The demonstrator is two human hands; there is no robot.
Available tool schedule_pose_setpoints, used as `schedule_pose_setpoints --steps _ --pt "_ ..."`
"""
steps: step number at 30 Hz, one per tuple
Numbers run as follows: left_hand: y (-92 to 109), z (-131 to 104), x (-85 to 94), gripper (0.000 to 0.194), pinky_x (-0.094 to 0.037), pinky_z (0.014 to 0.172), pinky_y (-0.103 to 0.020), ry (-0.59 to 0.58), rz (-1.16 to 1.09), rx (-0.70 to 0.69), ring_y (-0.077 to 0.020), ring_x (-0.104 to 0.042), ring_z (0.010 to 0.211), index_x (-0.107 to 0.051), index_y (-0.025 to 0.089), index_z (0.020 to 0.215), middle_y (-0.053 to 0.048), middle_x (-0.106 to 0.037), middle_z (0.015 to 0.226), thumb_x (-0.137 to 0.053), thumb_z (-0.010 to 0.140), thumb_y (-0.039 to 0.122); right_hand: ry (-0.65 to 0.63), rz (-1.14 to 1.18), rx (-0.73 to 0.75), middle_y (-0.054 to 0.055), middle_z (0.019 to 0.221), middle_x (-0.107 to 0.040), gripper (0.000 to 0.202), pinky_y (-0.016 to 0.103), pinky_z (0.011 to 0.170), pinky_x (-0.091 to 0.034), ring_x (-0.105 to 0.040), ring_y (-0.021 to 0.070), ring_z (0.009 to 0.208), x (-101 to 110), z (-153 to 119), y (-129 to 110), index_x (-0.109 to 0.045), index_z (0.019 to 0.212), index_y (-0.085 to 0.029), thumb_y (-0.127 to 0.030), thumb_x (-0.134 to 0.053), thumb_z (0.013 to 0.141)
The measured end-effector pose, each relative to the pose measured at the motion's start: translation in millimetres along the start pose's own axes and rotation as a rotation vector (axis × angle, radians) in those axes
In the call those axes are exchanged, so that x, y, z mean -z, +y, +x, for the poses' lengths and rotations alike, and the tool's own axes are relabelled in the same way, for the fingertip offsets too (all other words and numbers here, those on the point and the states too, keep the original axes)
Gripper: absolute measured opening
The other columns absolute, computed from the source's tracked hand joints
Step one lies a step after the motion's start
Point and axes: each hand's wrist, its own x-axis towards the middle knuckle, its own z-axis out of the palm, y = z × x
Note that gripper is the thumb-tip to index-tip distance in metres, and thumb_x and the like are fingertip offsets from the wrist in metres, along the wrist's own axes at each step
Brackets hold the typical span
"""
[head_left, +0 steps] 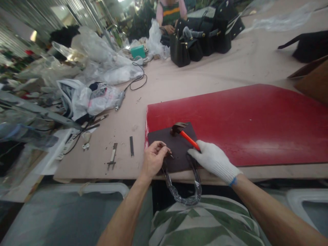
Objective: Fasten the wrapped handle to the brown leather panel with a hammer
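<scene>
A dark flat panel (pixel 180 145) lies on the left end of a red board (pixel 230 126), and a plastic-wrapped handle (pixel 188 200) loops from it over the table's front edge. My left hand (pixel 155 157), bare, pinches a small thin pointed piece over the panel's left side. My right hand (pixel 215 160), in a white glove, is closed round the orange grip of a hammer (pixel 189 139), near the handle's right end. The hammer's dark head is over the panel's upper part.
Left of the board, a punch-like tool (pixel 112 156) and a dark strip (pixel 131 146) lie on the table (pixel 164 82). Plastic bags (pixel 102 97) and a corded tool (pixel 120 101) are farther left. Black handbags (pixel 180 51) stand at the back near a person (pixel 171 13).
</scene>
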Motion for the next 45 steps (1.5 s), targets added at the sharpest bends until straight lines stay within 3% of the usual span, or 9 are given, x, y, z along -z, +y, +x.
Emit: schedule_pose_setpoints --steps 3,14,25,32,34,39,42,45 --pt "-13 -11 -20.4 0.025 -0.062 0.070 -0.026 -0.008 -0.009 -0.060 -0.0161 -0.072 0.074 -0.060 0.016 0.095 -0.004 -0.074 0.081 -0.066 0.085 0.038 0.018 -0.005 0.007 0.003 0.071 -0.059 0.028 0.030 0.055 -0.025 -0.060 0.0233 0.070 -1 0 0 -0.055 0.086 -0.021 -0.045 -0.061 0.099" --pt "-25 -15 -16.9 0.013 -0.062 0.075 -0.028 -0.003 0.072 -0.125 -0.0170 -0.073 0.082 -0.057 0.018 0.095 -0.005 -0.075 0.090 -0.057 0.095 0.030 0.024 -0.018 0.026 0.004 0.075 -0.062 0.027 0.030 0.055 -0.027 -0.064 0.0260 0.076 -2 0 2 -0.054 0.088 -0.022 -0.045 -0.060 0.099" --pt "-27 -23 -16.3 0.013 -0.053 0.074 -0.021 -0.083 0.468 -0.595 -0.0123 -0.069 0.081 -0.063 0.020 0.100 -0.002 -0.071 0.091 -0.052 0.097 0.015 0.037 0.047 0.038 0.004 0.074 -0.060 0.026 0.030 0.056 -0.025 -0.060 0.0225 0.073 -1 -2 2 -0.054 0.086 -0.020 -0.041 -0.057 0.102" --pt "-39 -25 -18.5 0.014 -0.055 0.072 -0.026 -0.110 0.624 -0.817 -0.0173 -0.070 0.081 -0.059 0.019 0.107 -0.007 -0.070 0.092 -0.046 0.101 0.017 0.066 0.397 0.177 -0.002 0.066 -0.051 0.031 0.030 0.057 -0.027 -0.050 0.0170 0.063 3 -7 15 -0.047 0.077 -0.020 -0.037 -0.046 0.102" --pt "-41 -26 -18.2 0.015 -0.055 0.071 -0.026 -0.112 0.617 -0.818 -0.0175 -0.070 0.081 -0.058 0.019 0.108 -0.007 -0.070 0.093 -0.045 0.101 0.017 0.100 0.486 0.243 -0.002 0.066 -0.049 0.033 0.030 0.057 -0.028 -0.047 0.0167 0.062 15 -19 14 -0.045 0.075 -0.021 -0.041 -0.042 0.102" --pt "-39 -27 -19.0 0.014 -0.052 0.075 -0.027 -0.094 0.462 -0.625 -0.0164 -0.066 0.082 -0.060 0.021 0.101 -0.004 -0.068 0.091 -0.047 0.098 0.017 0.188 0.543 0.305 -0.004 0.063 -0.047 0.037 0.031 0.055 -0.030 -0.045 0.0161 0.056 55 -69 0 -0.044 0.075 -0.023 -0.049 -0.043 0.101" --pt "-35 -25 -21.0 0.014 -0.050 0.074 -0.027 -0.061 0.401 -0.564 -0.0155 -0.064 0.079 -0.060 0.021 0.095 -0.003 -0.067 0.086 -0.048 0.095 0.013 0.175 0.493 0.325 -0.003 0.064 -0.050 0.036 0.031 0.054 -0.031 -0.047 0.0167 0.056 57 -90 0 -0.047 0.075 -0.023 -0.049 -0.043 0.101" --pt "-37 -23 -21.5 0.014 -0.049 0.072 -0.026 -0.076 0.426 -0.600 -0.0153 -0.064 0.077 -0.059 0.020 0.097 -0.003 -0.067 0.087 -0.048 0.093 0.012 0.104 0.445 0.293 -0.001 0.071 -0.059 0.035 0.032 0.057 -0.035 -0.054 0.0189 0.062 47 -97 8 -0.052 0.080 -0.023 -0.049 -0.041 0.100"
